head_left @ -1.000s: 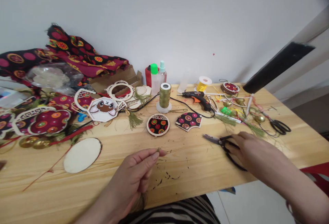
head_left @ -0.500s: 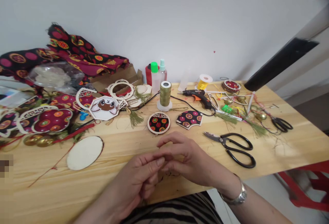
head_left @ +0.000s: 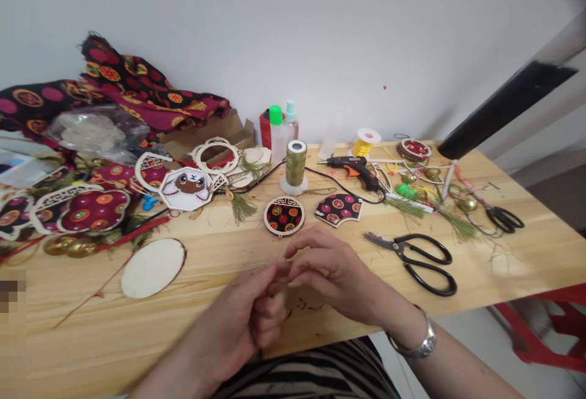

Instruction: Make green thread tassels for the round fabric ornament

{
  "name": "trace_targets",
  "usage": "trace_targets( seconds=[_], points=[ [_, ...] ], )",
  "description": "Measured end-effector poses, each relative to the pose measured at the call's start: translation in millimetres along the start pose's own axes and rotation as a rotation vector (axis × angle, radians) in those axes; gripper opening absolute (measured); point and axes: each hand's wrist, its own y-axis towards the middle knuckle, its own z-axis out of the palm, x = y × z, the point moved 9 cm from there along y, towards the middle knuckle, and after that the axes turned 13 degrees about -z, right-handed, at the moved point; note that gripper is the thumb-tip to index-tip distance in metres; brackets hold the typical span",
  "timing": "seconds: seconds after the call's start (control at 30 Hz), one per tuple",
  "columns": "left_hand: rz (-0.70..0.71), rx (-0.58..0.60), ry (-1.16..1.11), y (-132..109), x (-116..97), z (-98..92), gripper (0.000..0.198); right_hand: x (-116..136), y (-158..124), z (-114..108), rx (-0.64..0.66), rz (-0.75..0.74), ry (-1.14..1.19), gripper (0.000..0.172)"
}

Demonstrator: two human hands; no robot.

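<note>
My left hand (head_left: 259,313) is closed, its fingers curled in and its thumb pressed toward the forefinger. My right hand (head_left: 332,277), with a silver bracelet at the wrist, has its fingers bent and its tips pinched close to the left thumb. What they hold, if anything, is too small to make out. Dark scraps (head_left: 309,304) lie on the table just below the fingers. Beyond the hands are a round wooden-framed fabric pendant (head_left: 284,217) and a fabric-covered fan-shaped piece (head_left: 337,210). Black-handled scissors (head_left: 423,262) lie to the right of my right hand.
An oval white board (head_left: 153,269) lies at the left. Behind stand an olive thread spool (head_left: 296,167), bottles (head_left: 276,133), a glue gun (head_left: 354,170) and a yellow thread spool (head_left: 366,143). Patterned fabric (head_left: 141,85) and ornaments crowd the left; a red stool (head_left: 544,332) is at lower right.
The left thumb has shifted and blurred, and the left fingers have curled tighter. The right fingertips have moved slightly up, uncovering more dark scraps. The view has tilted slightly.
</note>
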Motion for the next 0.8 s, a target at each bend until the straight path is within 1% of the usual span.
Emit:
trace_targets(
  seconds=[0.1,0.17,0.27,0.33,0.53,0.67,0.8],
  points=[
    [-0.027,0.008,-0.08,-0.4,0.8,-0.1,0.033,0.8,1.6,-0.3,0.018,0.014,-0.026,0.013],
    [-0.002,-0.008,-0.096,-1.7,-1.5,-1.1,0.027,0.7,1.9,-0.3,0.033,0.025,-0.041,0.012],
    [0.071,-0.062,-0.034,-3.6,-6.3,-3.5,0.014,1.0,1.9,-0.9,0.049,0.029,-0.071,0.013],
    [0.105,-0.092,0.039,-3.9,-7.8,-3.8,0.011,1.5,1.9,-1.5,0.06,0.03,-0.096,0.014],
    [0.165,-0.18,0.235,-5.5,-10.6,-5.0,0.018,4.7,3.1,-2.8,0.11,0.015,-0.156,0.013],
    [0.201,-0.202,0.315,-6.7,-14.0,-3.2,0.022,7.0,3.8,-2.1,0.145,0.009,-0.165,0.013],
    [0.229,-0.218,0.36,-7.4,-16.2,-2.9,0.023,6.1,2.4,-1.6,0.141,0.012,-0.159,0.011]
  ],
)
